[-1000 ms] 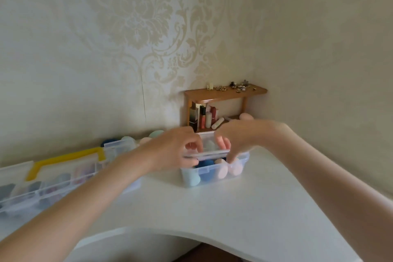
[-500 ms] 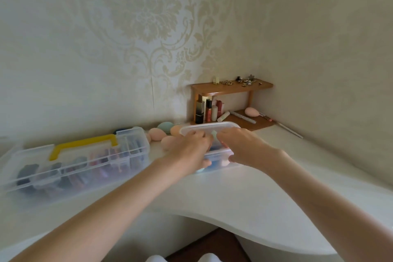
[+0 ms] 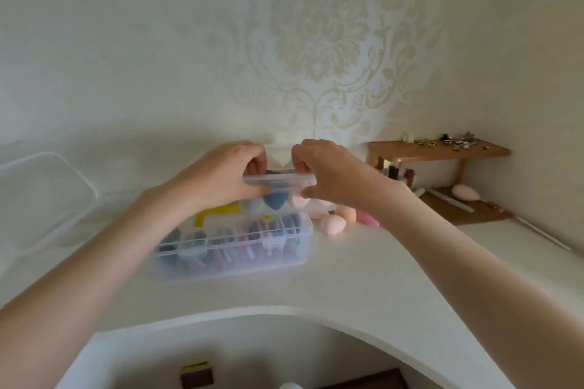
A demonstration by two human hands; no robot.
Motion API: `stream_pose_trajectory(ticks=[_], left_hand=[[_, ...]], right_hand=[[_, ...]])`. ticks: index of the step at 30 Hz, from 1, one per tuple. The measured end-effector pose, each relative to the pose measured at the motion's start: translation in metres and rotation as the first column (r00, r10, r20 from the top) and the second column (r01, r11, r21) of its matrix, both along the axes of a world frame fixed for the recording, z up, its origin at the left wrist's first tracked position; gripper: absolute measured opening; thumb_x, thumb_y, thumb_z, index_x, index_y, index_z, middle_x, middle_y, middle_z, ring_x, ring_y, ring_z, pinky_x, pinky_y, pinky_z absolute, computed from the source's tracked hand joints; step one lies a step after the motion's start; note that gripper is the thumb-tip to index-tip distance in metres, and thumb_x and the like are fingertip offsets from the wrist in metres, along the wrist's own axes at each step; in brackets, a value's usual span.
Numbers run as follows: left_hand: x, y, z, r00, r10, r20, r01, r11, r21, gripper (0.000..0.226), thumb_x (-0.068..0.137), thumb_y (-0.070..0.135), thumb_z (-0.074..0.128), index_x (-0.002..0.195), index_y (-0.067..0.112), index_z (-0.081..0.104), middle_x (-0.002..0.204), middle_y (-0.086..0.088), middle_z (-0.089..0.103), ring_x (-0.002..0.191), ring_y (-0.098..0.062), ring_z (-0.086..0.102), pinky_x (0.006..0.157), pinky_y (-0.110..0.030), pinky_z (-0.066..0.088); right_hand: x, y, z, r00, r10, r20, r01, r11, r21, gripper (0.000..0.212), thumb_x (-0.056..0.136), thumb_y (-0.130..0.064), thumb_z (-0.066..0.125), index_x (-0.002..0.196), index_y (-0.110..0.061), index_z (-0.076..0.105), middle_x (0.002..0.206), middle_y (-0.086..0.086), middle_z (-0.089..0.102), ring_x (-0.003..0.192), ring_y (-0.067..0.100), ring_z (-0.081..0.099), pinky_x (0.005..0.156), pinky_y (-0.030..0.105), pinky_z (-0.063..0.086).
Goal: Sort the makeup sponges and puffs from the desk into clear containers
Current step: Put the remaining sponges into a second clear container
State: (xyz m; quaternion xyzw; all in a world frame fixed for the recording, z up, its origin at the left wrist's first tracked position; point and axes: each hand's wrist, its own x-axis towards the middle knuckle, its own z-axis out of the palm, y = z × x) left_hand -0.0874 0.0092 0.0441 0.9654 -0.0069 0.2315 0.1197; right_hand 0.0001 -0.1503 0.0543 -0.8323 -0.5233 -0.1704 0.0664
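Both hands hold a small clear lidded container (image 3: 279, 181) in the air above the desk. My left hand (image 3: 221, 178) grips its left end and my right hand (image 3: 328, 175) grips its right end. Through its wall show a blue sponge (image 3: 274, 201), a pale green one (image 3: 252, 206) and a pink one (image 3: 298, 200). Under it stands a larger clear divided box (image 3: 234, 246) with a yellow handle (image 3: 215, 215), holding dark and pink puffs. Loose egg-shaped sponges lie on the white desk (image 3: 379, 278) right of the box: a peach one (image 3: 333, 224), an orange one (image 3: 346, 213) and a deep pink one (image 3: 368, 218).
A clear lid (image 3: 41, 196) leans at the far left of the desk. A small wooden shelf (image 3: 439, 151) in the right corner carries trinkets, with cosmetics tubes and a pink sponge (image 3: 466, 192) under it. A thin brush (image 3: 537, 232) lies along the right wall.
Both hands lifted the small container off the desk and carried it left, so it now hangs over the larger divided box. The camera swung left as well.
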Motion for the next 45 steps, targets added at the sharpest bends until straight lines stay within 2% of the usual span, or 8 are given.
stream_pose_trajectory(ticks=[7,10,13,18,25,33,42,45], left_hand=[[-0.062,0.064,-0.033,0.964,0.264,-0.026,-0.265,0.963,-0.059,0.038,0.075,0.027,0.074,0.097,0.015,0.046,0.102,-0.002,0.042,0.100,-0.022,0.045,0.078,-0.023,0.030],[-0.080,0.079,-0.047,0.728,0.537,-0.427,-0.563,0.823,0.074,0.071,0.076,0.041,0.070,0.125,0.002,0.036,0.124,-0.014,0.037,0.116,-0.029,0.043,0.094,-0.031,0.038],[-0.088,0.090,-0.070,0.597,0.599,-0.533,-0.655,0.748,0.108,0.071,0.079,0.032,0.068,0.130,-0.001,0.031,0.134,-0.019,0.036,0.124,-0.034,0.043,0.095,-0.032,0.039],[-0.088,0.092,-0.080,0.639,0.699,-0.320,-0.708,0.698,0.110,0.022,0.089,0.019,0.052,0.108,0.008,0.053,0.113,-0.017,0.063,0.103,-0.034,0.060,0.083,-0.037,0.049],[-0.102,0.082,-0.036,0.681,0.732,-0.024,-0.732,0.681,0.015,0.019,0.091,0.017,0.046,0.102,0.007,0.057,0.108,-0.018,0.065,0.099,-0.040,0.059,0.077,-0.040,0.046],[-0.102,0.038,0.028,0.840,0.510,0.183,-0.520,0.854,0.006,0.008,0.092,0.020,0.049,0.090,0.013,0.051,0.104,-0.009,0.065,0.091,-0.034,0.060,0.076,-0.036,0.046],[-0.095,0.024,0.021,0.904,0.406,0.133,-0.408,0.913,-0.012,0.013,0.091,0.019,0.051,0.099,0.010,0.057,0.106,-0.005,0.067,0.092,-0.030,0.060,0.076,-0.031,0.041],[-0.086,0.014,0.014,0.921,0.360,0.146,-0.365,0.931,0.004,0.012,0.091,0.021,0.051,0.097,0.013,0.057,0.091,-0.001,0.064,0.084,-0.027,0.058,0.073,-0.030,0.041]], right_hand=[[-0.015,0.055,-0.027,0.986,0.155,-0.066,-0.152,0.987,0.045,0.028,0.079,-0.019,0.071,0.094,-0.013,0.048,0.093,0.002,0.046,0.084,0.017,0.039,0.073,0.025,0.033],[-0.014,0.050,-0.029,0.964,0.129,-0.230,-0.088,0.980,0.180,0.046,0.075,-0.035,0.074,0.111,-0.016,0.053,0.115,0.003,0.050,0.102,0.018,0.041,0.092,0.032,0.037],[-0.008,0.034,-0.041,0.916,0.035,-0.400,0.103,0.943,0.318,0.068,0.070,-0.043,0.076,0.128,-0.028,0.043,0.137,0.004,0.033,0.124,0.026,0.032,0.104,0.042,0.034],[0.003,0.015,-0.080,0.837,-0.071,-0.542,0.195,0.965,0.174,0.109,0.064,-0.042,0.080,0.145,-0.042,0.008,0.149,0.009,0.015,0.121,0.031,0.046,0.104,0.045,0.042],[-0.003,0.023,-0.090,0.866,-0.030,-0.500,0.172,0.955,0.240,0.117,0.068,-0.027,0.082,0.149,-0.026,-0.003,0.137,0.015,0.033,0.114,0.029,0.052,0.097,0.037,0.043],[-0.034,0.087,-0.091,0.876,-0.033,-0.481,0.167,0.957,0.238,0.117,0.070,-0.034,0.079,0.149,-0.028,-0.007,0.132,0.017,0.034,0.114,0.036,0.050,0.098,0.043,0.043],[-0.035,0.145,-0.101,0.522,0.102,-0.847,0.198,0.951,0.237,0.076,0.084,-0.010,0.066,0.145,-0.007,0.022,0.137,0.014,0.047,0.121,0.029,0.053,0.100,0.040,0.046],[-0.011,0.122,-0.096,0.632,0.006,-0.775,0.254,0.943,0.214,0.052,0.087,-0.007,0.057,0.136,-0.007,0.041,0.133,0.014,0.052,0.121,0.029,0.052,0.101,0.035,0.044]])
